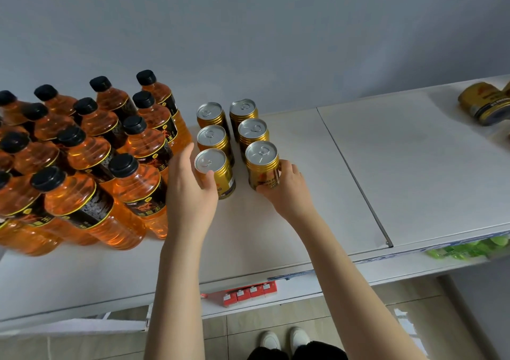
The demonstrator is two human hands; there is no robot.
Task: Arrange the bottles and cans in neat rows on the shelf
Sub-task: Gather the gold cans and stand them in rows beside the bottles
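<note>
On the white shelf (317,194) six golden cans stand upright in two short rows of three, with silver lids facing up. The left hand (190,191) is wrapped around the front can of the left row (214,173): the thumb lies across its front side and the fingers go behind it, so the hand is pressed closed on this can. The right hand (287,190) holds the front can of the right row (263,165) in the same way, with the fingers curled on its right side and the thumb low on the label. Both cans stand on the shelf surface (I cannot tell if either one is lifted a little). Behind them the middle cans (214,138) and the back cans (242,109) stand close to each other, the rows slightly apart. To the left of the cans, just beside the left hand, a large group of orange bottles (91,150) with black caps stands in rows, filling the left part of the shelf. Far to the right, near the shelf's back edge, more golden cans (485,103) lie on their side, blurred. Under the shelf edge some red packs (248,293) and green items (469,249) are visible on a lower level.
</note>
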